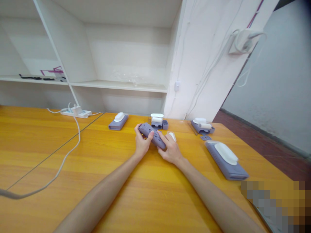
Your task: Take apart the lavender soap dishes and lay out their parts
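Both my hands grip a purple-grey plastic holder [155,136] with rows of small holes in its face, tilted above the wooden table [136,200]. My left hand [143,139] is closed on its upper left end, the thumb on the perforated face. Around its lower right end my right hand [170,147] is closed, fingers on the near side. A white rounded piece [172,136] shows just behind my right hand, partly hidden by it. Beyond the holder stands a similar purple-grey unit [157,123] with white parts and a small open cup [165,124] beside it.
Similar purple-grey holders with white oval pieces lie at the back left [118,121], back right [202,125] and right [225,160]. A flat slotted piece [206,138] is nearby. A power strip [76,112] trails a white cable [69,152] across the left. White shelves [121,84] rise behind.
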`<state>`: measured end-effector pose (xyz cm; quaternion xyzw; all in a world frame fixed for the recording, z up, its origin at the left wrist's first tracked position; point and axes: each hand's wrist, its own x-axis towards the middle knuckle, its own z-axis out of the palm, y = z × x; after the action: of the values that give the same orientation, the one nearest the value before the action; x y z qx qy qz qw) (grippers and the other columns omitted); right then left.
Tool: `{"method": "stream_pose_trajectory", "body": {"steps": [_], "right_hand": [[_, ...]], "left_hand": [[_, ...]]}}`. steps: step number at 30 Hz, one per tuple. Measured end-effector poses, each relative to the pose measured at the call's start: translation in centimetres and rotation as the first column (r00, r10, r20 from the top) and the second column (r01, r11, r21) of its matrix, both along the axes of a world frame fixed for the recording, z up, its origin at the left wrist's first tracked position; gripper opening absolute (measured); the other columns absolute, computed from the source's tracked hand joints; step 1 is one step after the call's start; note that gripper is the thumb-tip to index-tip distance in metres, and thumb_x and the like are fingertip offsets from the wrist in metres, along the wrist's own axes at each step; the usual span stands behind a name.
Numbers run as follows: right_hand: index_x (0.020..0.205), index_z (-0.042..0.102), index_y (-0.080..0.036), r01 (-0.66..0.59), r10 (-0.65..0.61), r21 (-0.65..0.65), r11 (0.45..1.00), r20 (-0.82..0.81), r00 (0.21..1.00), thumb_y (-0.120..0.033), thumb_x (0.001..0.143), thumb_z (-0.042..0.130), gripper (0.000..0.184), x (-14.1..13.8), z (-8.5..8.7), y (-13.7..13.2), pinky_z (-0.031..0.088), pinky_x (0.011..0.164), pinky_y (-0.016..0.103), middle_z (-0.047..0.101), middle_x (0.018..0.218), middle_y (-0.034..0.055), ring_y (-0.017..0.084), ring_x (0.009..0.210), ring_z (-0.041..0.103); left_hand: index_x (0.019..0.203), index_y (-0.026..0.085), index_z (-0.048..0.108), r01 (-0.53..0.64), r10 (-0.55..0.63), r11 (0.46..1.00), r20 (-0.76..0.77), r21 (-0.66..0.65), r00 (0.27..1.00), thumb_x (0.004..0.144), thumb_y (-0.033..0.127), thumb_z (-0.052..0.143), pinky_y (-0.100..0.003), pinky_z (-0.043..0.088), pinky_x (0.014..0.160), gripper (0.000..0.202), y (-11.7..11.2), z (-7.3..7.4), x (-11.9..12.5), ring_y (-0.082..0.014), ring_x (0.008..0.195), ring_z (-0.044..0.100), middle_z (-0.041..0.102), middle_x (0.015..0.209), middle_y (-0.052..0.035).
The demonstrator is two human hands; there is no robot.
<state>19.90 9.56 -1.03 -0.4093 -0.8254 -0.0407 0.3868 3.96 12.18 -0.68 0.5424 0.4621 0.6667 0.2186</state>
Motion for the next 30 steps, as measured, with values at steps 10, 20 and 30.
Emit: {"method": "stream_pose_trajectory", "body": {"steps": [10,20,30], "right_hand": [[0.141,0.035,-0.022,0.065,-0.067,0.04,0.997,0.033,0.997,-0.02,0.069,0.057,0.075,-0.7,-0.3,-0.1,0.046,0.078,0.038,0.052,0.091,0.0062,0.023,0.085,0.049],[0.143,0.031,-0.019,0.06,-0.061,0.02,0.998,0.043,0.997,-0.022,0.073,0.057,0.074,-1.3,0.0,-0.6,0.047,0.075,0.035,0.056,0.094,0.0076,0.022,0.084,0.053],[0.123,0.049,-0.017,0.132,-0.134,-0.027,0.991,-0.098,0.986,-0.027,0.07,0.06,0.055,-2.1,-0.8,-0.5,0.049,0.078,0.036,0.057,0.099,0.0089,0.023,0.088,0.056]], "left_hand": [[0.127,0.026,0.032,0.146,-0.149,0.989,0.109,0.032,0.983,0.076,0.041,0.063,-0.028,0.047,0.08,0.061,0.5,-0.5,0.0,-0.0175,0.101,0.055,0.05,0.12,-0.0075],[0.122,0.025,0.037,0.1,-0.099,0.995,0.155,0.006,0.983,0.074,0.041,0.066,-0.029,0.048,0.079,0.058,0.3,-0.3,0.4,-0.0159,0.089,0.058,0.055,0.11,-0.0057],[0.123,0.025,0.038,0.061,-0.067,0.997,0.144,0.049,0.987,0.076,0.039,0.064,-0.03,0.047,0.084,0.055,0.3,-0.1,0.0,-0.0168,0.095,0.057,0.054,0.114,-0.0063]]}}
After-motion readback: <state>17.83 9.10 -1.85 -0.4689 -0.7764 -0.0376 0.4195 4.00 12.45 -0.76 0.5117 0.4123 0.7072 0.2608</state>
